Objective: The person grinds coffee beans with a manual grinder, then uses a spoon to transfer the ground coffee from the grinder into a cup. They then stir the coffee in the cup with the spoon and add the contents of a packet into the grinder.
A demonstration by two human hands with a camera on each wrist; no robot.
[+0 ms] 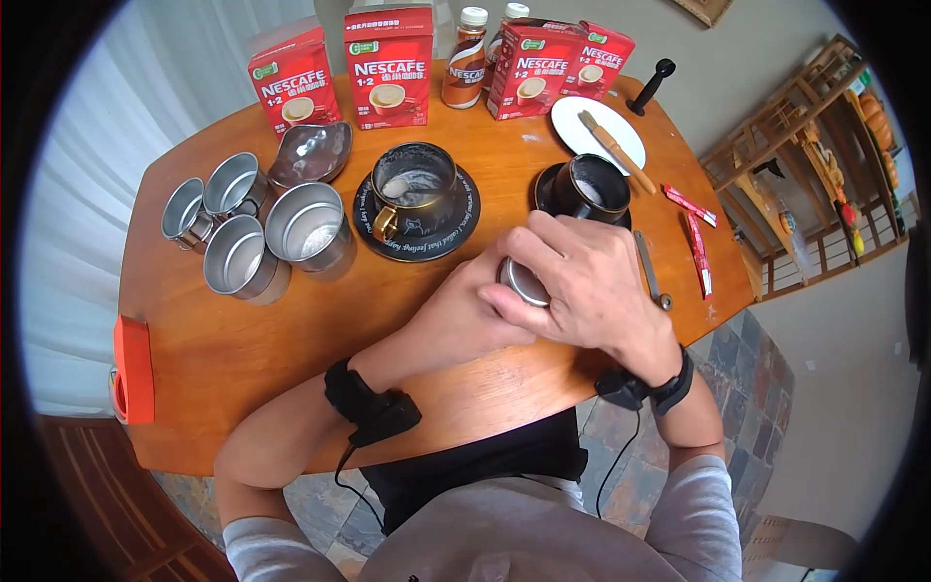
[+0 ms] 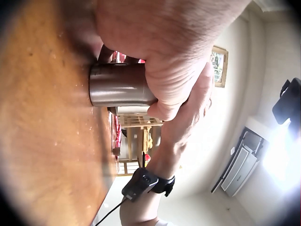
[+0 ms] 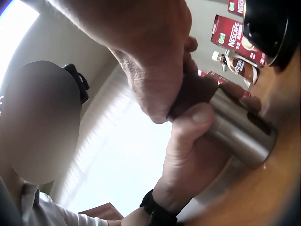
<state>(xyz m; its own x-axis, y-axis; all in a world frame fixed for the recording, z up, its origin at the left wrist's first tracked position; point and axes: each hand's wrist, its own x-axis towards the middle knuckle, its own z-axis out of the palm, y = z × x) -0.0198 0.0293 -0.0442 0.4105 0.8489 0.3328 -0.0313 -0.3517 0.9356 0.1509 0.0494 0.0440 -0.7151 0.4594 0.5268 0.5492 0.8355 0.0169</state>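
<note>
A brushed-metal manual coffee grinder [image 3: 244,129] stands on the wooden table, with a dark oval window low on its side and a dark upper part. My left hand [image 1: 475,301] wraps round its metal body from the left. Over its top, my right hand [image 1: 592,276] grips with curled fingers, hiding most of the upper end. In the head view only a bit of metal rim [image 1: 526,283] shows between the hands. Just beyond them is a black cup [image 1: 589,184] with pale powder inside. A flat metal crank [image 1: 652,272] lies right of my right hand.
Several metal cups [image 1: 310,228] and a dark dish [image 1: 310,153] stand left. A black cup [image 1: 412,184] sits on a saucer [image 1: 427,242]. Behind are Nescafe boxes [image 1: 388,73] and bottles [image 1: 465,63]; right, a brush [image 1: 616,150] on a white plate [image 1: 572,114] and red sachets [image 1: 696,254].
</note>
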